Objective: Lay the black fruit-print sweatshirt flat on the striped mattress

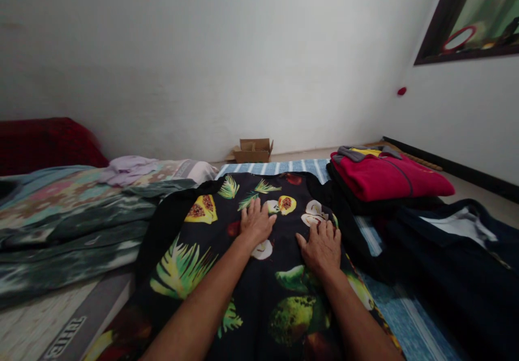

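Observation:
A black garment printed with fruit and palm leaves lies spread flat in front of me on a blue striped cloth. My left hand rests palm down on its upper middle, fingers spread. My right hand lies flat on the fabric just to the right of it, fingers apart. Neither hand holds anything.
A folded red and grey garment tops a dark stack at the right. Dark navy clothing lies nearer right. Green and patterned bedding is piled at the left, with a red cushion behind. A small cardboard box stands by the white wall.

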`<state>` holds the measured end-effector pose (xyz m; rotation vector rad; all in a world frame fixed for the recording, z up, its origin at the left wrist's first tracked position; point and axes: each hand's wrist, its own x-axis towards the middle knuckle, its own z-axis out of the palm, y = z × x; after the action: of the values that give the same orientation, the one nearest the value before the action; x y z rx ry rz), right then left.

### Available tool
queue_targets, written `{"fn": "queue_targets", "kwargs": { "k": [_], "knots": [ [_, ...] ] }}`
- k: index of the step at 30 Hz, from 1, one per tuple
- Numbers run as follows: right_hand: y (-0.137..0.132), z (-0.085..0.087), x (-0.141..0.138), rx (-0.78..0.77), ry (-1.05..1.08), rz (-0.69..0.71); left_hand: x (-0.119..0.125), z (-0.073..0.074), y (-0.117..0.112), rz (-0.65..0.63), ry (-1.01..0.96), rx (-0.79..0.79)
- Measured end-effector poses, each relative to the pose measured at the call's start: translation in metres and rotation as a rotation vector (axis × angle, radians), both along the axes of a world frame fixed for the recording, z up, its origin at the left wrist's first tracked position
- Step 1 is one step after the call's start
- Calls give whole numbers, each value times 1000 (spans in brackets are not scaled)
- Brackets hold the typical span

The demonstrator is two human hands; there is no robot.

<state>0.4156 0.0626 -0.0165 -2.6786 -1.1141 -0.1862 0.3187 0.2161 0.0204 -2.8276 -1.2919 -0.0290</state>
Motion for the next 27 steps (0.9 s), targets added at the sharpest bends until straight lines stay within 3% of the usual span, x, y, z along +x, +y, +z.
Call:
{"fn": "queue_targets", "kwargs": {
  "k": [4, 10, 18, 22, 27],
  "knots": [
    [-5, 5, 2, 75, -25, 4, 6, -10, -45, -205, 1, -100],
    [-14, 22, 11, 104, 65, -63, 5, -29, -60, -192, -51, -106],
    [-48, 42, 28, 46, 287, -102, 9, -21, -62, -173, -77, -134],
    [-65, 36, 38, 22, 361, -84, 14, -14, -83, -104, -70, -163],
    [-70, 25, 50, 22, 429, -46, 16, -14, -114, -142, -95, -256]
  ]
}}
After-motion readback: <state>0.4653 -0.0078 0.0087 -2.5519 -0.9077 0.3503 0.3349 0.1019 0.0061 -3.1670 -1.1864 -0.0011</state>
